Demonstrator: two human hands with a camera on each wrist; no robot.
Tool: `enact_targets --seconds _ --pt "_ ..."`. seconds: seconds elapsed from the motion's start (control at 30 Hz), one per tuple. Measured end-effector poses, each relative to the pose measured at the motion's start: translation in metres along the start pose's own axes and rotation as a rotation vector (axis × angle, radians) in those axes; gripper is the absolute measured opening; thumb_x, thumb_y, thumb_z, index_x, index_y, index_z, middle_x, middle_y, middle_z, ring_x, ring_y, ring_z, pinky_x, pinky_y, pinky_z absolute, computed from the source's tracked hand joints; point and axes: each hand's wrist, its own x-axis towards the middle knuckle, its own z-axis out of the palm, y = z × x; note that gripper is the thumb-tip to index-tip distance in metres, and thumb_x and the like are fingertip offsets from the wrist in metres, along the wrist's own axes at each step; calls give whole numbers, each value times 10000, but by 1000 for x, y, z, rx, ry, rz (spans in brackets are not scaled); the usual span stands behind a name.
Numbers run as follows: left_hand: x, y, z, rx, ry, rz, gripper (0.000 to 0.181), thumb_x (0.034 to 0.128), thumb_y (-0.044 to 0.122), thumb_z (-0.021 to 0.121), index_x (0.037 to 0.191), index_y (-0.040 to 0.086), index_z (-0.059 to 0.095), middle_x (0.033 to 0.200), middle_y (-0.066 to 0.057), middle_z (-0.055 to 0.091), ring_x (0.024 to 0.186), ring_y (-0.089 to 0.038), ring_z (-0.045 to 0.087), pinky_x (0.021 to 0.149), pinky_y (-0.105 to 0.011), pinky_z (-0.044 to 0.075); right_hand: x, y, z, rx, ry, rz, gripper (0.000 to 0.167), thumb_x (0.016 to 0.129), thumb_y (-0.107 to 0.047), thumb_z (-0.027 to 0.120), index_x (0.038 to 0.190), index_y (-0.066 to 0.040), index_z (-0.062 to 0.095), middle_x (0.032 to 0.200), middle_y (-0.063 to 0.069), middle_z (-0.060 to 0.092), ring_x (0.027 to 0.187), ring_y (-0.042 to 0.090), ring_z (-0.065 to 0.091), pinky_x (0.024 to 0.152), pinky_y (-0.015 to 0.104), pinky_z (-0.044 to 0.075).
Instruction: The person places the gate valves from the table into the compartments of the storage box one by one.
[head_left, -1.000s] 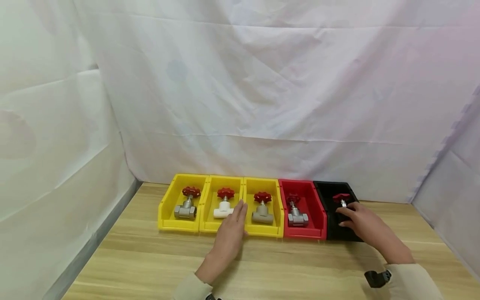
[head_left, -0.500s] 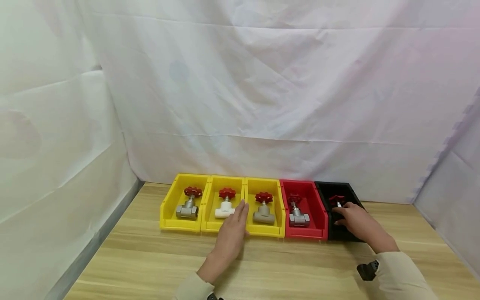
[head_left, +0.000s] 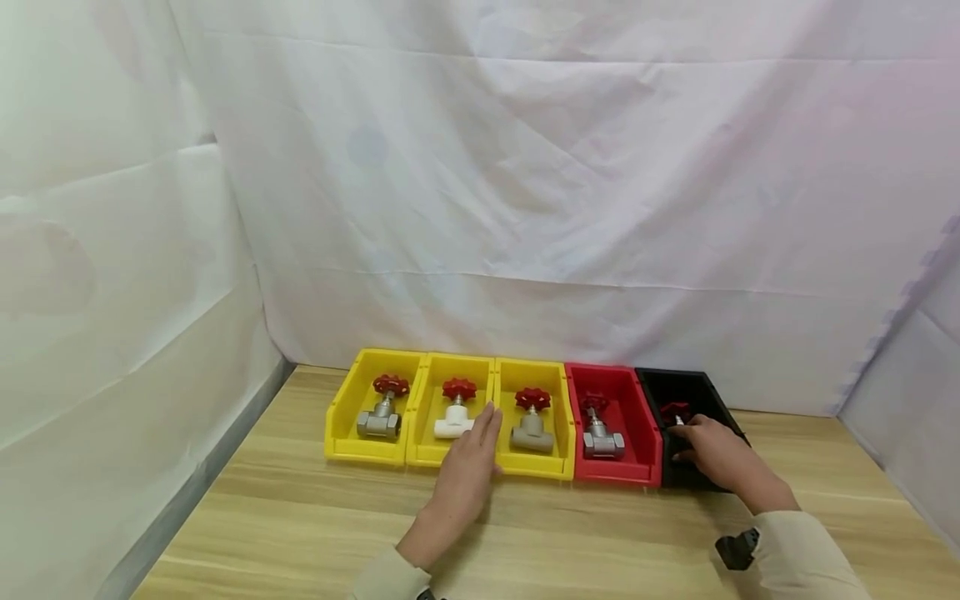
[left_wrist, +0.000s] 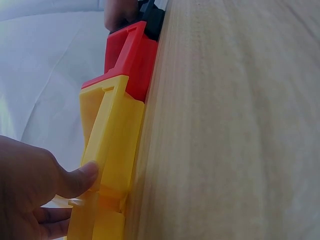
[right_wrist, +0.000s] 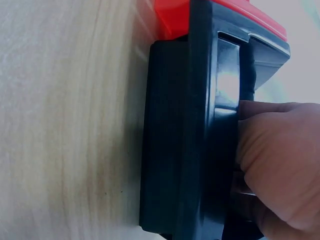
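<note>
My right hand [head_left: 718,454] reaches into the black bin [head_left: 716,400] at the right end of a row. It grips a valve with a red handwheel [head_left: 673,410]; the fingers hide most of the valve body. In the right wrist view, the black bin's front wall [right_wrist: 167,140] covers the fingertips. My left hand [head_left: 459,479] rests at the front of the yellow bins [head_left: 452,458], fingers straight and near the white valve [head_left: 453,423]. Its thumb [left_wrist: 86,174] touches a yellow bin's front rim in the left wrist view.
A grey-beige valve [head_left: 532,434] lies in the third yellow bin, and a metal valve [head_left: 380,422] in the leftmost. Another metal valve [head_left: 602,442] lies in the red bin [head_left: 647,433]. A white curtain [head_left: 525,208] hangs behind the wooden table [head_left: 300,517].
My right hand has moved slightly left, and the valve it grips has sunk lower into the black bin. My left hand stays at the yellow bins. The head view has shifted a little.
</note>
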Motion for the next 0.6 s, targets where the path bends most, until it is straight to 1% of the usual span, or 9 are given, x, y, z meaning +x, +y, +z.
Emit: enact_targets --seconds 0.1,0.17,0.33,0.6 --pt "0 2 -2 -5 -27 -12 759 772 6 780 1428 -12 399 1470 -179 374 857 -211 595 794 -302 533 -2 1 1 -2 -3 2 330 746 -135 797 1031 4 703 846 89 602 784 280 585 641 426 525" --pt "0 2 -2 0 -33 -18 760 772 -1 777 1431 -9 398 1474 -175 370 848 -205 592 783 -294 534 -2 1 1 -3 -9 -5 325 745 -132 798 1026 1 705 843 88 601 781 279 581 636 425 523" --pt "-1 2 -3 14 -20 -16 759 776 42 787 1427 -12 401 1468 -178 378 791 -189 577 746 -278 533 -1 1 0 -2 -10 -13 316 737 -131 802 1016 -12 712 839 75 594 777 264 568 630 417 520" --pt "1 1 -2 19 -20 -7 743 786 35 778 1425 -15 404 1471 -181 372 850 -205 593 789 -293 531 0 0 -4 16 -48 0 316 752 -152 794 1028 -22 710 854 84 571 766 245 552 607 401 509"
